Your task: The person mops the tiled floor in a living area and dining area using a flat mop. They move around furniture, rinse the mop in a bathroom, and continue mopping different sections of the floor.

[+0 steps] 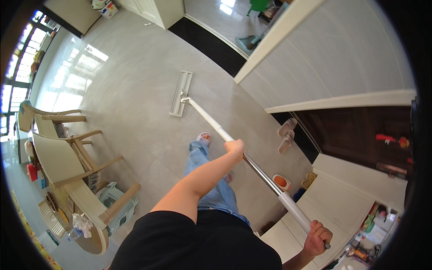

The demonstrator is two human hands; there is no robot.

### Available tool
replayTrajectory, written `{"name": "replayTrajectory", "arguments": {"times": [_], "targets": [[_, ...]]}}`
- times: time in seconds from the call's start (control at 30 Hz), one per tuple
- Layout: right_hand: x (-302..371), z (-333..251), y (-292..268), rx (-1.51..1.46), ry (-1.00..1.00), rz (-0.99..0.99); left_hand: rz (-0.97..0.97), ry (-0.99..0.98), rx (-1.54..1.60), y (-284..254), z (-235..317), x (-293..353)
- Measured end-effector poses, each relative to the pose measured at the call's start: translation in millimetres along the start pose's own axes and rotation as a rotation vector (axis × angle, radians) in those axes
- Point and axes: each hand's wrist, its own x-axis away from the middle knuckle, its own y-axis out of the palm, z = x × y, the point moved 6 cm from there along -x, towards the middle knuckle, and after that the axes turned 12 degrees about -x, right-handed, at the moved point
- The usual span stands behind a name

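Observation:
A flat mop point(208, 118) with a long white and silver pole slants across the view. Its white rectangular head point(175, 105) rests on the glossy grey floor ahead of my feet. My left hand point(235, 147) is closed around the middle of the pole, arm stretched forward. Down at the lower right, my right hand point(317, 237) wraps the pole near its top end, whose grey tip pokes out past the fingers.
Wooden chairs point(58, 150) and a round-edged table point(101, 243) stand on the left. Pink slippers point(286, 141) lie beside a dark door point(346, 130) at right. An orange-and-white item point(281, 182) sits near a white cabinet point(310, 216). A black threshold point(207, 45) crosses the far doorway.

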Motion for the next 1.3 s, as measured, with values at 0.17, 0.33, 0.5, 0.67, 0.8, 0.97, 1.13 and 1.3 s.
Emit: {"name": "replayTrajectory", "arguments": {"times": [0.17,0.33,0.5,0.67,0.8,0.97,1.13,1.3], "targets": [[72.9,-13.3,-80.1,0.011,-0.048,0.08,0.017,-0.063,-0.167,57.2,-73.6,36.7],[162.4,-28.7,-158.9,0.039,-0.091,0.326,-0.003,-0.106,-0.273,105.4,-159.8,53.7],[225.7,-40.7,-193.0,-0.033,-0.114,0.347,0.0,-0.184,-0.398,118.5,-223.1,72.6],[274.2,-43.9,-202.2,-0.137,-0.185,0.359,0.058,-0.134,-0.593,117.3,-256.0,65.0],[302.1,-28.4,-197.9,-1.276,-0.648,1.352,0.099,0.03,-0.746,104.8,-226.8,82.3],[256.6,-87.8,-160.2,-0.307,-0.419,0.539,-0.211,0.067,-0.806,106.7,-187.3,131.7],[229.6,-124.7,-110.8,-0.073,-0.581,0.4,-0.372,0.319,-0.822,94.5,-134.9,166.6],[154.3,-146.0,-30.4,0.137,-0.623,0.089,-0.456,0.423,-0.753,107.2,-84.1,171.9]]}}
